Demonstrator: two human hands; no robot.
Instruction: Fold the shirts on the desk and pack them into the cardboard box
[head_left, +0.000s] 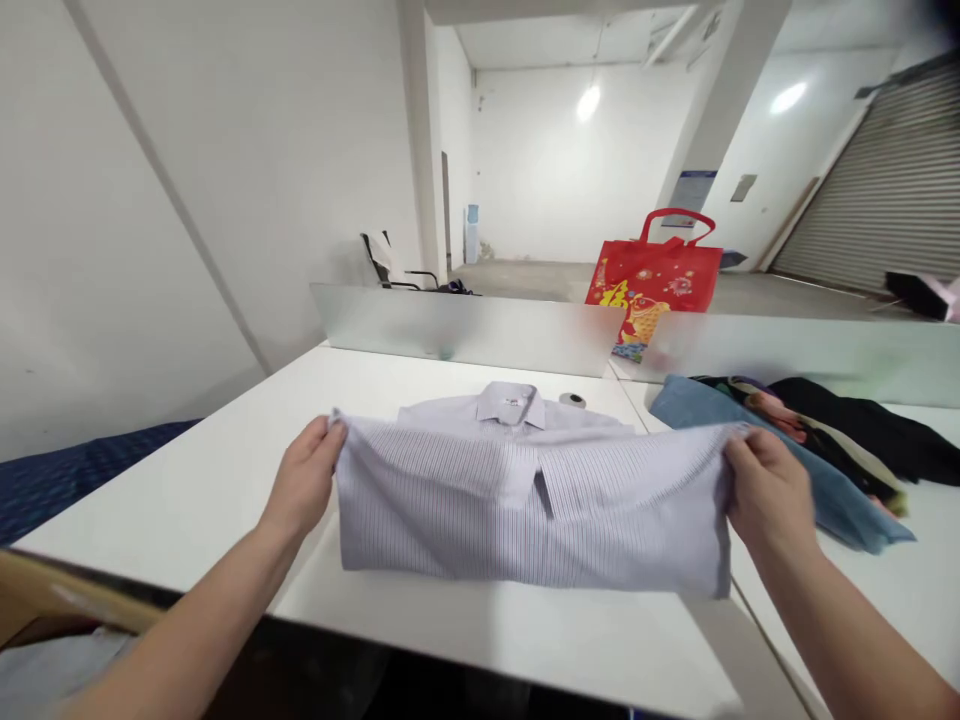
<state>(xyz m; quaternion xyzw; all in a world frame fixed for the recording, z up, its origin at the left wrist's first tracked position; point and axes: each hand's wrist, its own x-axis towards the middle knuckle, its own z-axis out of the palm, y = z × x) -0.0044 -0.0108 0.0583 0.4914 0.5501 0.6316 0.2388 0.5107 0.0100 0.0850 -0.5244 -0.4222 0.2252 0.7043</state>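
Note:
A pale striped shirt (442,510) is stretched between my two hands, its lower part lifted and doubled over toward the collar. My left hand (307,465) pinches one corner of the cloth. On the other side, my right hand (766,485) grips the opposite corner. Beyond the raised fold, the shirt's collar and shoulders lie flat on the white table (247,480), collar pointing away from me. The raised cloth hides the shirt's middle.
A small round black-and-white object (572,400) lies behind the shirt. Jeans (780,465) and dark clothes (862,425) are heaped at the right. A frosted divider (465,330) runs along the back, near a red bag (660,275). A cardboard box (60,600) is at lower left.

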